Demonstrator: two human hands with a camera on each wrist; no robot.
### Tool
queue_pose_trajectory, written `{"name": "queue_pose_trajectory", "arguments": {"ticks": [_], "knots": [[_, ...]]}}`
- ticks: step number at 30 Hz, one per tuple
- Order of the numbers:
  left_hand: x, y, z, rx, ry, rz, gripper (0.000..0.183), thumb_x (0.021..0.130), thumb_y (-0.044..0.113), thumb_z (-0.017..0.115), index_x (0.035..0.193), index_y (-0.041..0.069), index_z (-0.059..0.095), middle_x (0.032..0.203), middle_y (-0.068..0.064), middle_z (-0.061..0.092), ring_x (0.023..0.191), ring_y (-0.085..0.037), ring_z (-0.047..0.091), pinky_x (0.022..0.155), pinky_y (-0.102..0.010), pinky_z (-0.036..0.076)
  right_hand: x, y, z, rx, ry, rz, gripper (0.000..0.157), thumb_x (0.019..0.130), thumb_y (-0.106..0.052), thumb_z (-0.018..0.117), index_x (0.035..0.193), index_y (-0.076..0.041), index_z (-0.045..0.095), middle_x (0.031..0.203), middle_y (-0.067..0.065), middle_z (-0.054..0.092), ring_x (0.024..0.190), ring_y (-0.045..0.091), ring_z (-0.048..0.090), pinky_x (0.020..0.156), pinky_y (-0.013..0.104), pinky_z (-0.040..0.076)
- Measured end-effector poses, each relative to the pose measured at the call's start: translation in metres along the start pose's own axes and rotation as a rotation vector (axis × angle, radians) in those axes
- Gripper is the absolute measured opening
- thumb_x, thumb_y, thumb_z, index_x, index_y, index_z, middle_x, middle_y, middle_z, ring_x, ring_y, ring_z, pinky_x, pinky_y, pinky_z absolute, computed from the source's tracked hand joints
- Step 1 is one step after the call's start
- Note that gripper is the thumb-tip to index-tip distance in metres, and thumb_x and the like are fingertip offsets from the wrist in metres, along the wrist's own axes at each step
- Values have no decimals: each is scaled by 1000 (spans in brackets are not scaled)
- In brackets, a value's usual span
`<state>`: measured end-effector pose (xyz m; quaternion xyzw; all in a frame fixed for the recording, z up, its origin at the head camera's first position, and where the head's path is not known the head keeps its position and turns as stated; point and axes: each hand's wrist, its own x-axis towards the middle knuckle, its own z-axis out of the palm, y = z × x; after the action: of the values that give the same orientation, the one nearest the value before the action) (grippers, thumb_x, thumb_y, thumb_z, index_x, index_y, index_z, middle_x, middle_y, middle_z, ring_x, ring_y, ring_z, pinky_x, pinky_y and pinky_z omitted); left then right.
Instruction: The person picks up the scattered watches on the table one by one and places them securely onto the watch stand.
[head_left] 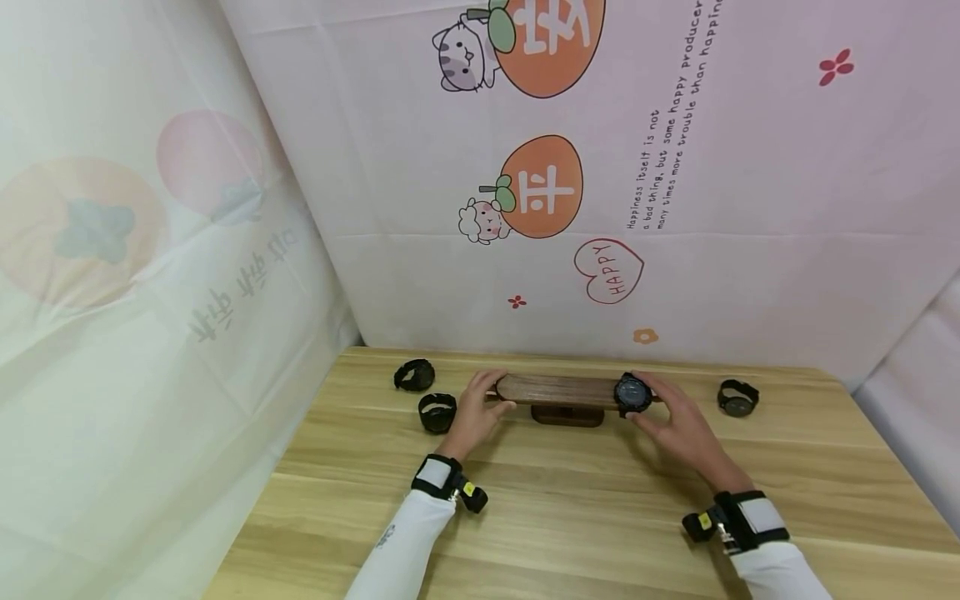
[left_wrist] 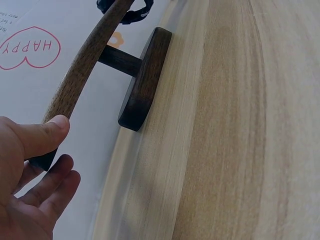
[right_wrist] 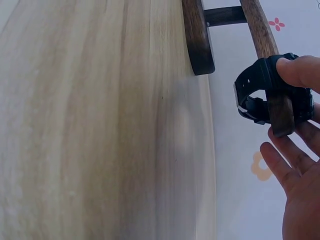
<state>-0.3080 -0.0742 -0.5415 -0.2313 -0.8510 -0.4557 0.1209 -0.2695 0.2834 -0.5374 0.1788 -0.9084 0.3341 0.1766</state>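
A dark wooden watch stand (head_left: 558,390) with a long bar on a short post and a base stands near the table's back edge. My left hand (head_left: 472,417) grips the bar's left end, thumb on top and fingers beneath in the left wrist view. Around the bar near its right end hangs a black wristwatch (head_left: 633,393), its strap looped about the wood. My right hand (head_left: 681,427) holds this watch, the thumb (right_wrist: 297,71) on it and some fingers below the bar's tip.
Two black watches lie left of the stand, one farther back (head_left: 415,375) and one nearer my left hand (head_left: 437,413). Another black watch (head_left: 738,398) sits to the right. A printed white cloth (head_left: 420,283) hangs behind the wooden table (head_left: 570,508).
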Motion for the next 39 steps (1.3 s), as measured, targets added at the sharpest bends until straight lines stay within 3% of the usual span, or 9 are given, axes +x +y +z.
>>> {"name": "queue_pose_trajectory", "arguments": {"ticks": [9, 19, 26, 31, 39], "knots": [[-1, -1, 0, 8, -4, 0, 59, 85, 12, 73, 139, 6, 50, 136, -9, 49, 123, -24, 47, 93, -43, 49, 2, -5, 3, -18, -2, -12, 72, 84, -32, 75, 146, -17, 43, 141, 20, 47, 124, 44, 41, 95, 69, 36], [-1, -1, 0, 19, -20, -41, 59, 86, 19, 72, 141, 19, 49, 137, -4, 48, 125, -19, 45, 97, -40, 48, 6, -5, 8, -33, -8, -13, 73, 83, -33, 75, 147, -24, 41, 142, 15, 48, 126, 38, 41, 97, 67, 36], [-1, 0, -1, 8, -17, -21, 58, 87, 17, 71, 140, 17, 49, 137, -6, 49, 125, -23, 46, 95, -46, 48, 7, -6, 9, -36, -11, -25, 72, 84, -40, 74, 147, -23, 42, 140, 14, 49, 126, 37, 40, 97, 67, 36], [-1, 0, -2, 15, -22, -30, 57, 87, 20, 71, 140, 18, 49, 136, -4, 49, 123, -19, 47, 92, -43, 50, 9, -7, 11, -39, -15, -35, 72, 84, -43, 73, 146, -23, 43, 140, 12, 49, 127, 36, 40, 98, 66, 35], [1, 0, -2, 21, -27, -22, 58, 87, 22, 71, 140, 19, 49, 137, -3, 49, 123, -19, 47, 92, -38, 50, 13, -9, 14, -35, 17, -94, 72, 80, -34, 78, 143, -17, 47, 136, 12, 52, 124, 35, 42, 98, 64, 34]]}}
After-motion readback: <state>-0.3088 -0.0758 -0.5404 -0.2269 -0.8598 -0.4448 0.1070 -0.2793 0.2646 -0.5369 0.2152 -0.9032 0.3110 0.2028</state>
